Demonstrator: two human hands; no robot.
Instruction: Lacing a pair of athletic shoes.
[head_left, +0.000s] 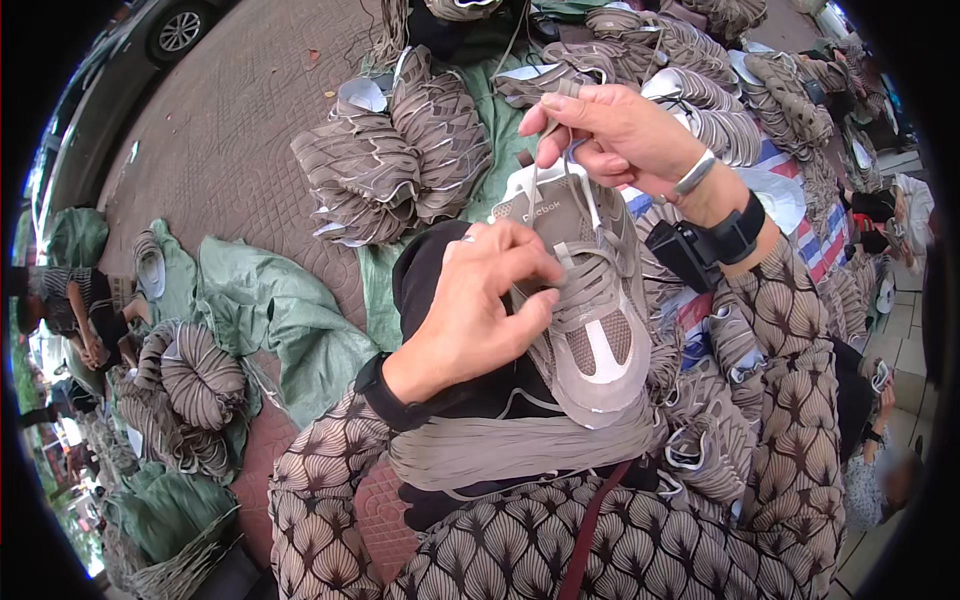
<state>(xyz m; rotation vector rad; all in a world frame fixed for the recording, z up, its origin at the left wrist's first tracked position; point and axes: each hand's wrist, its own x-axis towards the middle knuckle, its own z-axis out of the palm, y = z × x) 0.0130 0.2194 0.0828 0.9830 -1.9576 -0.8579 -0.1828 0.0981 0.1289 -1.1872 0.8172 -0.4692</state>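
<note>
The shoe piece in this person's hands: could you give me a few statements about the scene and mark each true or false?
1. The left hand presses on the laces of a grey shoe upper. True.
2. The right hand rests flat on the ground. False: it is raised, pinching a lace end.
3. A bundle of loose laces lies across the lap. True.
4. The stacked uppers on the paving are bright red. False: they are grey-brown.
</note>
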